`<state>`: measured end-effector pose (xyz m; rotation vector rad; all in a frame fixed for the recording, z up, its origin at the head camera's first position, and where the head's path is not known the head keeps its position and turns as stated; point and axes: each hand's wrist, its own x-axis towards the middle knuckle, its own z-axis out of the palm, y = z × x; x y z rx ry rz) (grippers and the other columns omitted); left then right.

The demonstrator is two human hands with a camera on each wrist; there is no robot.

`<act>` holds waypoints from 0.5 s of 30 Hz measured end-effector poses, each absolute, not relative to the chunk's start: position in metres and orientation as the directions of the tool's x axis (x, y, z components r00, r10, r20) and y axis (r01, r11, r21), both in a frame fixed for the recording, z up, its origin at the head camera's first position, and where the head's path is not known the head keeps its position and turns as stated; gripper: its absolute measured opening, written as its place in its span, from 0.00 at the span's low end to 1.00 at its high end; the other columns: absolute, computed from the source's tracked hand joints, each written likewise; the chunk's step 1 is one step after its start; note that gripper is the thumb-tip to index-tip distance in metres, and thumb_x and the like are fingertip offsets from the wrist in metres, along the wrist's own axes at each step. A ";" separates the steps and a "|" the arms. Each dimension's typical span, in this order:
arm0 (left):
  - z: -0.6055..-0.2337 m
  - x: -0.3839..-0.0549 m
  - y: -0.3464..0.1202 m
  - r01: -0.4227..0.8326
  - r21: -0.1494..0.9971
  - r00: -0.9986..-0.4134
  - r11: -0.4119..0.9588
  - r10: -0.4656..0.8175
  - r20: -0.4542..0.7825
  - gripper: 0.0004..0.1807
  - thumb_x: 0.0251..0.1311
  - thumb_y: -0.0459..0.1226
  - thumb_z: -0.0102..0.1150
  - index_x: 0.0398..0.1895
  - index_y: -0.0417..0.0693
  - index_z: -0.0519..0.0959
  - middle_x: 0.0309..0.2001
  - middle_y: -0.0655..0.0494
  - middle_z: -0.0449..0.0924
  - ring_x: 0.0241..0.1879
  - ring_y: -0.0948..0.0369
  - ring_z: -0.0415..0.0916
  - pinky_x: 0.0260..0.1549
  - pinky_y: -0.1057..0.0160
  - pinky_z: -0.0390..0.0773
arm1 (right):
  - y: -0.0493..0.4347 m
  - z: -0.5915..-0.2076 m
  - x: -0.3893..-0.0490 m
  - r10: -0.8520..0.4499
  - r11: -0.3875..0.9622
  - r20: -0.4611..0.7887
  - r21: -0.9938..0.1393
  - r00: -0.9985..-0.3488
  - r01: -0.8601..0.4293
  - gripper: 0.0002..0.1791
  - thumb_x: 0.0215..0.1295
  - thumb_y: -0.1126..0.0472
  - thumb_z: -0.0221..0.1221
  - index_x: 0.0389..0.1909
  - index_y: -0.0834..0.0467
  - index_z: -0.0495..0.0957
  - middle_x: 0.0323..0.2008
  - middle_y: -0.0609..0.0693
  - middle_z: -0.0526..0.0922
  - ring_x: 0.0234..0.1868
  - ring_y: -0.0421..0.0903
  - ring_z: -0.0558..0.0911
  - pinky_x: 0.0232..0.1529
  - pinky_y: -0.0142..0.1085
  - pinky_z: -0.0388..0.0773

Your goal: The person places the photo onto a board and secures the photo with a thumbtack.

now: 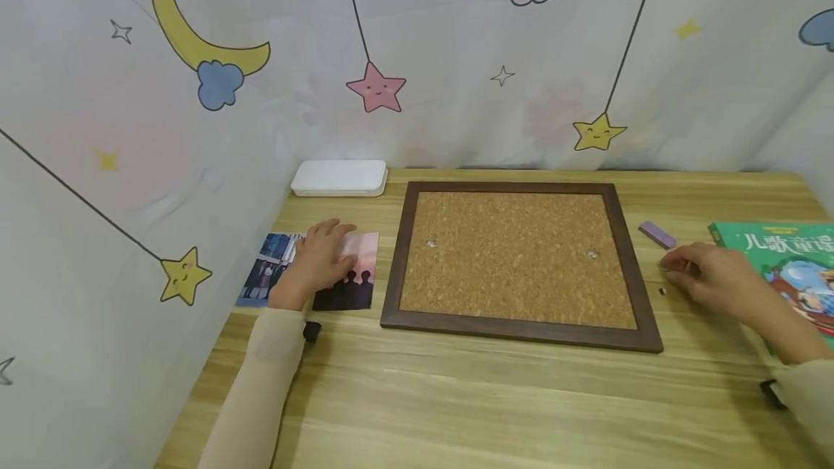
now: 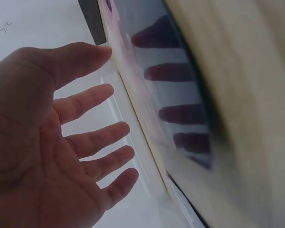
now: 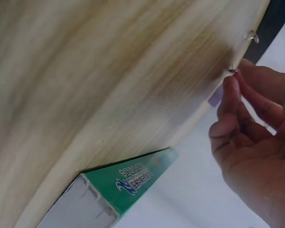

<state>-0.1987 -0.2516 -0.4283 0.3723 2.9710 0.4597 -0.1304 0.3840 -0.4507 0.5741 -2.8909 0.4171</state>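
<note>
A: Found the pins where?

B: Saw one pin (image 3: 232,71) at the fingertips of the right hand (image 1: 717,277), to the right of the board (image 1: 515,266). Saw a loose pin (image 1: 662,291) on the table (image 1: 495,411), just outside the board's right edge.

A: Held the first how?

B: Pinched, by the look of the right wrist view, with fingers bent and tips nearly together. Could not make out the pin's long axis; too small.

A: Pointed those tips which way?

B: Pointed them leftward, at the board, its long axis running left to right. Noticed a purple bar (image 1: 656,234) just beyond them, and a green book (image 1: 801,266) to the right.

A: Had the left hand (image 1: 318,259) near as well?

B: No, had it across the board, over two photos (image 1: 366,244), fingers loosely spread, holding nothing visible. Could not tell about contact.

A: Judged which hand nearer the loose pin?

B: Judged the right far nearer: just had to look from its tips toward the table's near edge.
</note>
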 end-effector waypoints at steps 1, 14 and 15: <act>-0.429 -0.200 -0.253 0.225 0.303 -0.964 0.926 0.257 -0.069 0.34 0.72 0.41 0.63 0.78 0.43 0.69 0.81 0.29 0.61 0.80 0.29 0.57 0.72 0.19 0.58 | 0.383 -0.451 -0.131 -0.351 0.886 0.211 -0.239 -0.912 -0.396 0.10 0.56 0.72 0.75 0.39 0.61 0.89 0.29 0.45 0.87 0.27 0.33 0.76 0.28 0.34 0.73; -0.428 -0.206 -0.265 0.053 0.287 -0.987 0.957 0.093 -0.128 0.34 0.73 0.43 0.61 0.78 0.42 0.69 0.79 0.29 0.64 0.77 0.29 0.60 0.73 0.21 0.52 | 0.384 -0.451 -0.130 -0.346 0.890 0.184 -0.246 -0.920 -0.384 0.08 0.59 0.72 0.74 0.38 0.61 0.88 0.29 0.45 0.86 0.26 0.29 0.73 0.26 0.33 0.70; -0.427 -0.206 -0.265 0.036 0.287 -0.987 0.957 0.079 -0.139 0.34 0.73 0.44 0.61 0.78 0.42 0.69 0.79 0.29 0.63 0.78 0.29 0.58 0.73 0.21 0.51 | 0.385 -0.451 -0.131 -0.346 0.892 0.177 -0.244 -0.921 -0.381 0.08 0.59 0.72 0.74 0.38 0.61 0.88 0.29 0.45 0.86 0.26 0.29 0.73 0.26 0.33 0.70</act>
